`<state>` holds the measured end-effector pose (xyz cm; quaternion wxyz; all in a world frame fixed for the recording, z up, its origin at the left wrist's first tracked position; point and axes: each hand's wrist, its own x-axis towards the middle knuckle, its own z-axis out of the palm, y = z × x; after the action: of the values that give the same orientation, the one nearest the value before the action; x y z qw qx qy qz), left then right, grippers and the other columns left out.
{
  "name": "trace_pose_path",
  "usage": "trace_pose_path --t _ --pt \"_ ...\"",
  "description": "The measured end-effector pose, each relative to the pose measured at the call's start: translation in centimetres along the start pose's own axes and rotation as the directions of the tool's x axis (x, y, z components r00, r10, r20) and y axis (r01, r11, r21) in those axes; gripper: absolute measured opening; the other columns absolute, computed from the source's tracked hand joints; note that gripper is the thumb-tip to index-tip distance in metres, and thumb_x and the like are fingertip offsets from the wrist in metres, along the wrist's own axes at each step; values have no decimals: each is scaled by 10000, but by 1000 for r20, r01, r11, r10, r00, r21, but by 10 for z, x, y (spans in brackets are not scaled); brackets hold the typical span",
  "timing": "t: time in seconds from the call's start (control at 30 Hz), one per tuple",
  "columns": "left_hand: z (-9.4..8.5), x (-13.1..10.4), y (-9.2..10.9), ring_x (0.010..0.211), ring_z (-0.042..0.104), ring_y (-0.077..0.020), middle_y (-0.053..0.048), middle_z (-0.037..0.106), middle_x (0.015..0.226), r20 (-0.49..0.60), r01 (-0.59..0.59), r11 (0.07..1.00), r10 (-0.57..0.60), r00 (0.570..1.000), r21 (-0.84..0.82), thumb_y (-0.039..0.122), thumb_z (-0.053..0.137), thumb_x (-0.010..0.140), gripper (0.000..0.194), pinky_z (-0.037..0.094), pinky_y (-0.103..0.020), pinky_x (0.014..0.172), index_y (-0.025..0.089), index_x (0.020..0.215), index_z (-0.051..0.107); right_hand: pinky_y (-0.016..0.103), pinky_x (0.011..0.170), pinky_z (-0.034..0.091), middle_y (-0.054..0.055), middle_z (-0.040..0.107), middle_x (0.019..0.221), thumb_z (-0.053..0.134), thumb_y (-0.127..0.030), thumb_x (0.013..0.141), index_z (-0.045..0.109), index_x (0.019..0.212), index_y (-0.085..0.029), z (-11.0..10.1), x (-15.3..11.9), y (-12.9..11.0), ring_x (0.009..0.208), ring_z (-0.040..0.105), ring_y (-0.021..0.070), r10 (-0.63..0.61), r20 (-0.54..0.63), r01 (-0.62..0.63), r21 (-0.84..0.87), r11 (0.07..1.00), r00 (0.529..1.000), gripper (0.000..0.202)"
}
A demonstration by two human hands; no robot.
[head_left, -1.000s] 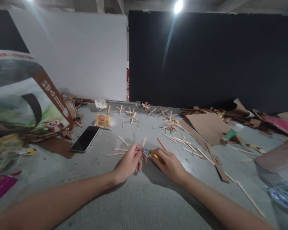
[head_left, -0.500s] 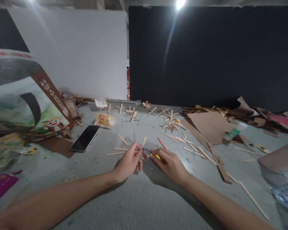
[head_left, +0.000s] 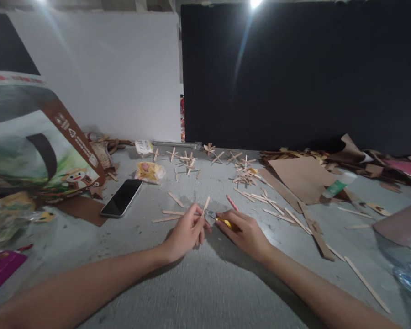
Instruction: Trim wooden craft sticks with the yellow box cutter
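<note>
Pinched in the fingers of my left hand is a wooden craft stick, its upper end pointing up and away. My right hand is wrapped round a yellow-handled utility knife. The knife's metal blade reaches left to the stick, beside my left fingertips; whether it cuts in is too small to tell. Loose craft sticks lie just left of my left hand. A red-and-white striped stick lies beyond my right hand.
Crossed stick pieces stand along the back. A phone, a yellow packet and a large printed bag are on the left. Cardboard, a glue tube and more sticks lie right. A purple tool sits front left.
Both hands stay nearly in place, with the stick and knife still held. The knife blade and left fingertips have shifted slightly. The view has tilted a little.
</note>
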<state>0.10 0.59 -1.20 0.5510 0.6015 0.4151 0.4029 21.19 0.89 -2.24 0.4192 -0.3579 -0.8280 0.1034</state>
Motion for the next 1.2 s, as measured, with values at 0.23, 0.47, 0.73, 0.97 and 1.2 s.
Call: trace_pose_path --t 0.23,0.47,0.73,0.97,1.2 --pt "-1 -1 -1 417 503 -80 25 651 729 -16 -4 1000 4 1000 7 676 576 941 461 367 -202 391 232 927 452 259 653 559 80 778 909 556 -319 1086 734 1088 -216 -1 1 -2 721 728 175 -48 13 48 -13 999 999 206" --pt "-2 0 -1 414 507 -80 28 649 740 -4 0 1000 0 1000 7 706 568 933 487 367 -198 386 232 935 455 254 634 560 76 776 889 550 -342 1090 745 1101 -217 0 0 -2 695 729 173 -37 4 37 -66 997 999 232" --pt "1 -1 5 422 528 -85 16 666 756 -10 -10 1000 10 1000 -3 718 558 936 494 367 -201 377 240 921 430 267 657 577 87 785 917 547 -364 1089 720 1053 -215 -1 0 1 709 741 185 40 -63 -45 -76 996 997 231" --pt "1 0 3 417 540 -92 24 669 738 -19 9 998 -10 1000 -59 730 574 915 510 364 -205 376 238 941 439 274 694 584 82 782 956 564 -305 1081 698 1120 -228 -3 1 -1 765 748 189 -43 -16 42 -26 999 999 159" --pt "0 0 5 414 538 -99 48 649 682 -7 48 992 -49 999 -115 737 583 901 520 352 -203 376 236 951 454 278 688 567 86 774 971 545 -323 1097 695 1139 -224 -2 0 0 750 734 181 -74 16 75 -64 995 997 184"
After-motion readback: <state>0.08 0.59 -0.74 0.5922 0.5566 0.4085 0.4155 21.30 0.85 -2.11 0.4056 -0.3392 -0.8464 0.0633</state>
